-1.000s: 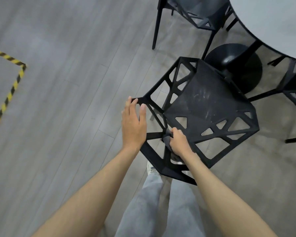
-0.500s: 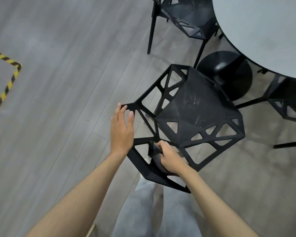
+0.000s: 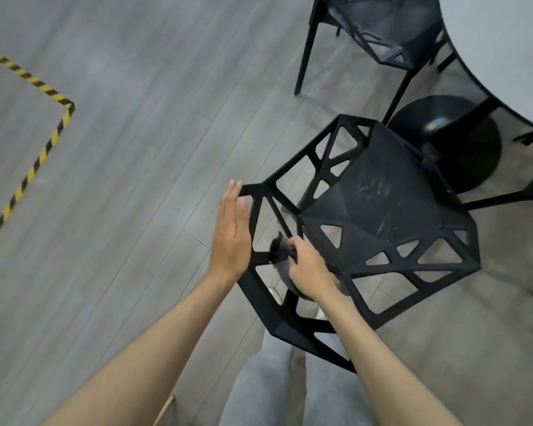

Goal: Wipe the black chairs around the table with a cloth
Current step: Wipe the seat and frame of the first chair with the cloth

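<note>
One black geometric lattice chair (image 3: 382, 210) is mid-wipe, its seat streaked: right hand (image 3: 308, 270) grips the dark grey cloth (image 3: 282, 253) on a backrest strut, flat-fingered left hand (image 3: 231, 238) steadies it, and a second black chair (image 3: 382, 29) seems untouched.

- No text, label, brand, number or sign can be read anywhere in the view.
</note>
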